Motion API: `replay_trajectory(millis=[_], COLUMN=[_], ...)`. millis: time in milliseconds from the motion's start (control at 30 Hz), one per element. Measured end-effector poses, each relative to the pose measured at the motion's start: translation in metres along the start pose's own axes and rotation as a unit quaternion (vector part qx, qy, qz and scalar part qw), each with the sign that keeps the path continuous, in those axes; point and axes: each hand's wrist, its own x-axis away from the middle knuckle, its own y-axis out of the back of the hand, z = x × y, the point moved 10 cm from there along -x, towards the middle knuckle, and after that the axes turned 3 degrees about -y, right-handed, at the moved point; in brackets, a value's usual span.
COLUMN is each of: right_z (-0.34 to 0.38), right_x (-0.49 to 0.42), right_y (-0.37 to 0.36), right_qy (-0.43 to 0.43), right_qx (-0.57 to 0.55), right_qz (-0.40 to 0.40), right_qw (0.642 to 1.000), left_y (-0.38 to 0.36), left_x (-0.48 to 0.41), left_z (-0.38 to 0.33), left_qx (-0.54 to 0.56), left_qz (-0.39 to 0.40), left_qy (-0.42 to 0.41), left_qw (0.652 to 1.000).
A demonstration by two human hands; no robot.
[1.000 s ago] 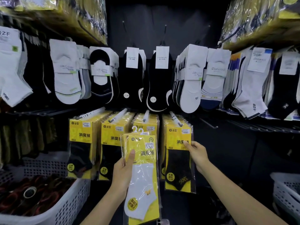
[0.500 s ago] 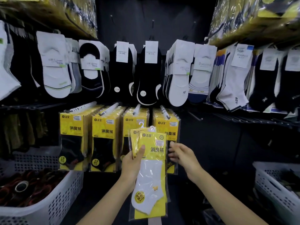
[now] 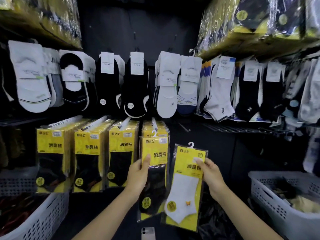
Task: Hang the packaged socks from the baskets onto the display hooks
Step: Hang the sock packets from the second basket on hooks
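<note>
My left hand [image 3: 138, 175] grips a yellow pack of black socks [image 3: 154, 170] by its left edge, its white hanger just below the fourth display hook [image 3: 154, 122]. In my right hand [image 3: 210, 174] is a yellow pack with a white sock [image 3: 186, 187], pinched at its right edge and tilted, to the right of the black pack. Three more hooks to the left carry rows of the same yellow packs [image 3: 88, 153]. White baskets stand at the lower left [image 3: 43, 220] and lower right [image 3: 284, 210].
Loose white and black socks on cards [image 3: 166, 87] hang in a row above the hooks. Wrapped yellow bundles [image 3: 251, 23] fill the top shelves on both sides. A bare hook [image 3: 184, 127] sticks out right of the fourth one. A phone [image 3: 148, 232] lies at the bottom edge.
The single stack in my left hand has split: my right hand took the white-sock pack and drew it right. My left hand keeps the black-sock pack below the fourth hook.
</note>
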Motion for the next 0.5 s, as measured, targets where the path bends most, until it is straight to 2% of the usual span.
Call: replay_trajectory(millis=[67, 167, 333, 500], right_z=[0.013, 0.031, 0.051, 0.045], right_x=[-0.013, -0.032, -0.053, -0.069], right_y=[0.019, 0.025, 0.005, -0.013], right_qy=[0.018, 0.036, 0.075, 0.078], right_qx=[-0.014, -0.018, 0.029, 0.052], right_qz=[-0.037, -0.046, 0.003, 0.041], right_qw=[0.999, 0.998, 0.997, 0.995], left_y=[0.004, 0.007, 0.011, 0.015], left_x=[-0.006, -0.014, -0.023, -0.027], left_z=[-0.004, -0.006, -0.006, -0.002], left_qx=[-0.014, -0.026, -0.031, -0.017], left_qz=[-0.008, -0.013, -0.018, -0.019], left_qy=[-0.012, -0.016, -0.031, -0.035], left_qw=[1.0, 0.999, 0.999, 0.999])
